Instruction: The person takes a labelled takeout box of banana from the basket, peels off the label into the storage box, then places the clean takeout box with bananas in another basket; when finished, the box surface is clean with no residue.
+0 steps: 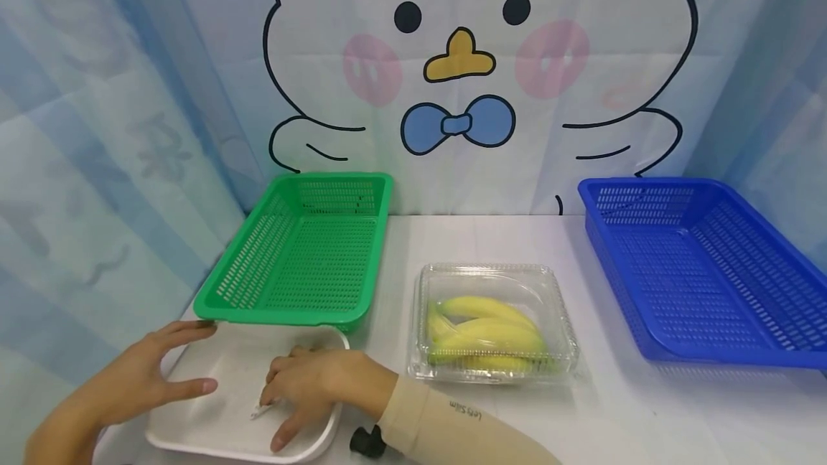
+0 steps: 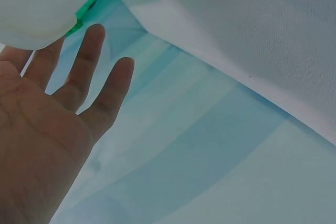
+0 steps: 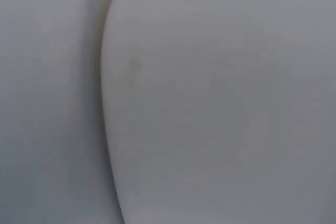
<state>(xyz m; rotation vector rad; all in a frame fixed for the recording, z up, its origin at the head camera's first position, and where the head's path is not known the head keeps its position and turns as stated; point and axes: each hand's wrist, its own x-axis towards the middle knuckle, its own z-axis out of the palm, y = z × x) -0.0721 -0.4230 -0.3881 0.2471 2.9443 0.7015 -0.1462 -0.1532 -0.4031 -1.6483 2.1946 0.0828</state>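
Observation:
A white tray point(image 1: 235, 350) lies at the front left in the head view. Over its inside is my right hand point(image 1: 304, 386), fingers bent downward, with a small crumpled white piece point(image 1: 260, 411), like a tissue or wipe, poking out under the fingertips. My left hand point(image 1: 151, 372) is at the tray's left side, fingers extended and thumb reaching over the inside. In the left wrist view, the spread fingers of the left hand point(image 2: 58, 114) are beside the underside of the tray point(image 2: 42, 3). The right wrist view shows only the tray's pale curved side point(image 3: 210, 98) close up.
Behind the tray stands a green basket point(image 1: 381, 257). A clear lidded box point(image 1: 497, 278) with yellow bananas point(image 1: 491, 336) sits to its right. Farther right is a blue basket point(image 1: 614, 285). A printed curtain point(image 1: 452, 185) hangs along the back and sides of the white table point(image 1: 491, 235).

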